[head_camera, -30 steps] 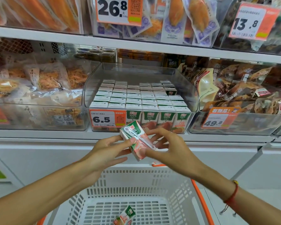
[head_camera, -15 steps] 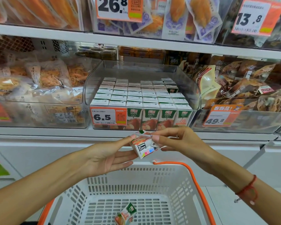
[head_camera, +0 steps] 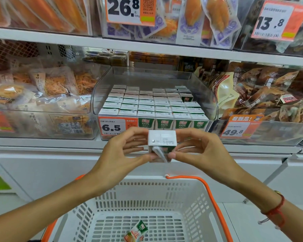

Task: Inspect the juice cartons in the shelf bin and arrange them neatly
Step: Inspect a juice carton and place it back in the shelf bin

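A small juice carton (head_camera: 162,140) is held upright in front of the shelf, its white top with a printed date facing me and its wrapped straw on the near side. My left hand (head_camera: 124,154) holds it from the left and my right hand (head_camera: 198,151) pinches it from the right. Behind it stands the clear shelf bin (head_camera: 210,100), filled with several neat rows of green and white juice cartons (head_camera: 147,109). The back right of the bin has a gap.
A white basket with an orange rim (head_camera: 212,194) sits below my arms, with one juice carton (head_camera: 136,232) lying in it. An orange 6.5 price tag (head_camera: 113,127) hangs on the bin front. Bins of packaged snacks (head_camera: 42,95) flank it left and right.
The carton has been turned from tilted, with its printed side showing, to upright with its top facing me. Both hands rose closer to the bin front.
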Tool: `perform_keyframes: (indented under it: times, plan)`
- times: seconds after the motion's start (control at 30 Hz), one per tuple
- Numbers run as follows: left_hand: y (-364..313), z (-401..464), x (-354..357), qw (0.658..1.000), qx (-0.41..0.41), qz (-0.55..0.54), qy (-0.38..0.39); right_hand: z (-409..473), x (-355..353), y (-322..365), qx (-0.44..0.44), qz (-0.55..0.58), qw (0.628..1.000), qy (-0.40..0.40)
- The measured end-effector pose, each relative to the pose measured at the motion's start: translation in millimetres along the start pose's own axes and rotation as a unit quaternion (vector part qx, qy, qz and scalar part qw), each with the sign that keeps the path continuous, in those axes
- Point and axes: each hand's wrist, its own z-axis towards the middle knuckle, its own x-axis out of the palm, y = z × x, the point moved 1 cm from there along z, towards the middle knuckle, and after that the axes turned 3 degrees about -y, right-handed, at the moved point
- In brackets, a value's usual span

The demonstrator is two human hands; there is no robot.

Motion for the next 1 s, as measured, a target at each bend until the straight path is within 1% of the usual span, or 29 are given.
perform_keyframes:
  times: [0.1,0.27,0.37,0.47,0.53,0.6,0.67,0.77,0.9,1.0]
  plan:
    - [-1,-3,2,0.999,0.032,0.027,-0.007,-2,0,1,-0.014,-0.029,0.999,-0.001]
    - [-4,-3,4,0.999,0.029,0.017,-0.016,-1,0,3,-0.031,-0.056,0.998,-0.006]
    - [-4,-2,3,1.0,0.003,0.003,-0.013,0,-1,2,-0.027,-0.084,0.996,0.025]
    - [0,2,4,0.995,-0.06,-0.076,0.01,0,-1,-4,-0.003,-0.095,0.995,0.042]
    - [1,3,6,0.991,-0.088,-0.102,0.022,-1,4,-4,0.0,-0.085,0.996,0.006]
    - [4,4,7,0.989,-0.102,-0.104,0.024,-2,10,-3,-0.022,-0.109,0.992,-0.052]
    - [7,3,6,0.984,-0.13,-0.123,0.024,-4,17,-1,-0.064,-0.18,0.978,-0.086]
    - [11,5,5,0.969,-0.17,-0.176,0.043,-10,25,3,-0.13,-0.27,0.949,-0.098]
    - [10,9,-2,0.983,-0.124,-0.116,0.063,-15,28,4,-0.221,-0.339,0.909,-0.102]
    - [8,10,-5,0.982,-0.103,-0.139,0.079,-15,27,1,-0.269,-0.371,0.881,-0.122]
